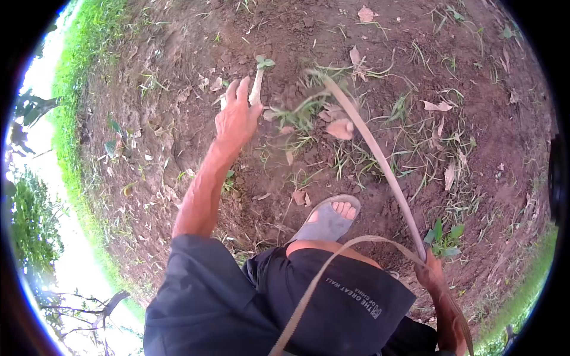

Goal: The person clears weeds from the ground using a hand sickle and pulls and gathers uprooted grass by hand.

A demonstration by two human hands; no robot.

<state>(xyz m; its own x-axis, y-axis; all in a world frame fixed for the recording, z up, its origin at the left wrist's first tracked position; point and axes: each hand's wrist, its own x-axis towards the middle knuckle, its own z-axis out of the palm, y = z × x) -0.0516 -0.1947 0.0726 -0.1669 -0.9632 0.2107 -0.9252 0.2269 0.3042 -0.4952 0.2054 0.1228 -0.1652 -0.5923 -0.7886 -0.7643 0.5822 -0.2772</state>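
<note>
My left hand (pixel 237 118) reaches over the soil with its fingers spread, right beside a pale stem (pixel 256 88) that has small green leaves at its top. The thumb lies close to the base of the stem. At the lower right, my right hand (pixel 428 270) is wrapped round the near end of a long, slightly curved wooden handle (pixel 380 157). The handle runs up and left to the weeds, where its far end is blurred. A tan strap (pixel 341 246) loops from my body past my right hand.
Brown soil (pixel 285 35) holds scattered dry leaves (pixel 340 129) and grass tufts. My sandalled foot (pixel 335 219) stands below the handle. A leafy green plant (pixel 444 238) grows beside my right hand. Bright grass (pixel 74 107) and trees (pixel 38 219) border the left.
</note>
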